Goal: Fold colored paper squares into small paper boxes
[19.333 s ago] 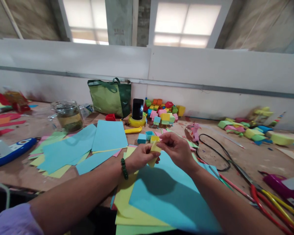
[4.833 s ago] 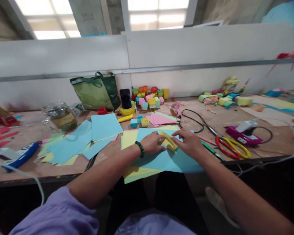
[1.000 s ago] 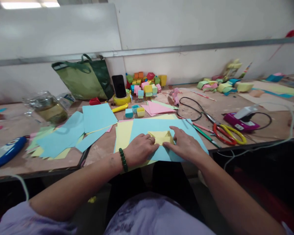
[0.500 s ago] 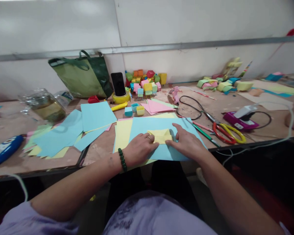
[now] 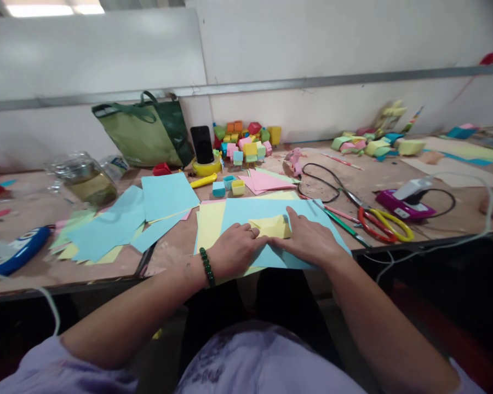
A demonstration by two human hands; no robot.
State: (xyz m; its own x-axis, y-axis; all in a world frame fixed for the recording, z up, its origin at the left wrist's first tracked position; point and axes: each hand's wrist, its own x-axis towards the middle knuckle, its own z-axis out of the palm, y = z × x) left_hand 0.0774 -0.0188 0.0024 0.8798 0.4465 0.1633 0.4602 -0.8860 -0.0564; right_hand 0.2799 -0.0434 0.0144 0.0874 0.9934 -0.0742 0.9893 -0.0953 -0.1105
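A: Layout?
B: Bench [image 5: 166, 249]. Blue sheet [image 5: 271, 208] at its near edge, overlapping yellow sheets [image 5: 209, 224].
A: Hands?
B: Left hand [image 5: 236, 249] curled over the left end of the folded yellow paper [image 5: 273, 227], can't tell if pinching. Right hand [image 5: 308, 238]: thumb and index spread at the right end.
A: Paper's where?
B: On the blue sheet, between the hands.
A: Smaller?
B: Yellow box [image 5: 238, 188], just beyond the sheet.
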